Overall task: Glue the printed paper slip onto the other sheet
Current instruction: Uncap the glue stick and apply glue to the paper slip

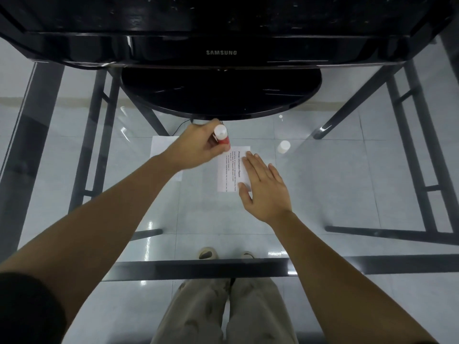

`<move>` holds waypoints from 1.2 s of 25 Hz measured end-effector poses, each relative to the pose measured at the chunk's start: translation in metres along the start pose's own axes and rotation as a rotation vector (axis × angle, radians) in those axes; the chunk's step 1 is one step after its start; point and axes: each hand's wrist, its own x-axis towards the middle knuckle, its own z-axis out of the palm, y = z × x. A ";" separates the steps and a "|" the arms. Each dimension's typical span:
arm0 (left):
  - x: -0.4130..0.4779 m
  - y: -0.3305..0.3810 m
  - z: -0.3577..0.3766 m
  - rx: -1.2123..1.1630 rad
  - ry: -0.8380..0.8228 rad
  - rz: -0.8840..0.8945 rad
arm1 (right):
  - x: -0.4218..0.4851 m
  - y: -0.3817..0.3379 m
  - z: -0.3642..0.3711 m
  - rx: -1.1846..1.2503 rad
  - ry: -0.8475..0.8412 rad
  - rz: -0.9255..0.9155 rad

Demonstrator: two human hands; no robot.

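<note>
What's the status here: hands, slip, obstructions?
Left hand grip on glue stick, at printed slip's far corner. Right hand flat on slip. Other sheet left, partly behind left hand. Loose cap right, nothing blocking.

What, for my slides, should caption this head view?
Left hand holds glue stick at printed slip; right hand rests on it.

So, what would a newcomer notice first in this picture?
The two hands in the middle: the left hand grips a red glue stick at the edge of the printed slip, which the right hand presses flat on the glass table. Behind them stands a large black Samsung monitor.
</note>
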 end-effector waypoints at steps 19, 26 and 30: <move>-0.022 0.011 0.009 -0.095 -0.076 0.014 | 0.000 0.001 0.001 0.005 0.000 0.004; 0.001 0.011 0.008 -0.008 -0.054 -0.057 | 0.000 0.000 0.001 -0.001 0.004 0.006; -0.003 0.013 0.010 -0.052 0.004 -0.065 | 0.000 0.000 0.001 0.021 -0.013 0.009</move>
